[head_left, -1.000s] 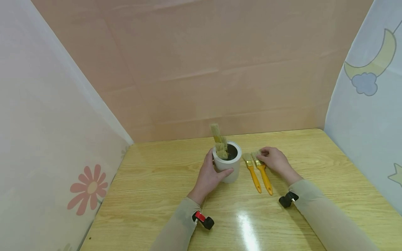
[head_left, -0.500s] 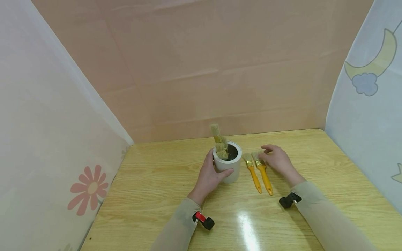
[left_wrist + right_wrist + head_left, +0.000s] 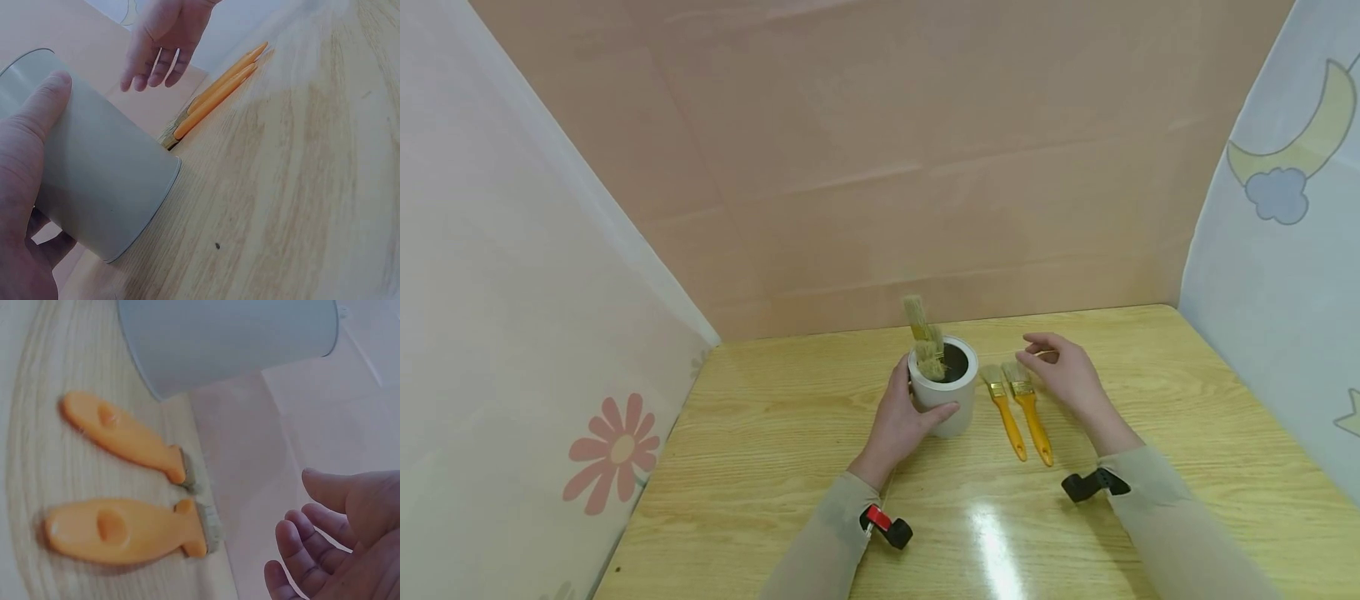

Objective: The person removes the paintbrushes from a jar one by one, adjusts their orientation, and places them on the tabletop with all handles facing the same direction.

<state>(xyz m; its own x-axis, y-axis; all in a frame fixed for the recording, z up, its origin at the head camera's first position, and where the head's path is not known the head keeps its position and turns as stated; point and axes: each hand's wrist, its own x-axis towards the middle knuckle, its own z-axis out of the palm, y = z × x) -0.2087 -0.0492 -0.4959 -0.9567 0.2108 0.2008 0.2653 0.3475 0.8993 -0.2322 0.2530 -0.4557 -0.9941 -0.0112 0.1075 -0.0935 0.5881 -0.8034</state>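
My left hand [image 3: 901, 425] grips a white cylindrical can [image 3: 951, 408], thumb on the near side and fingers round the far left. Brushes [image 3: 927, 337] stand in the can with their bristles up; their handles are hidden inside. To the can's right two paintbrushes with orange handles lie side by side, a left one [image 3: 1009, 425] and a right one [image 3: 1034, 421], bristles away from me. Above the right brush's bristles hovers my right hand [image 3: 1063, 371], fingers loosely bent and nothing between them. The right wrist view shows this hand [image 3: 337, 544] apart from both brushes.
The wooden table [image 3: 775, 417] ends at a pinkish-brown back wall [image 3: 880, 167]. Pale printed panels rise on the left [image 3: 535, 292] and right [image 3: 1285, 275]. Black wrist cameras sit on both forearms.
My right hand has let go of the right brush's bristles and lifted slightly up and away. The left hand and the can have stayed in place.
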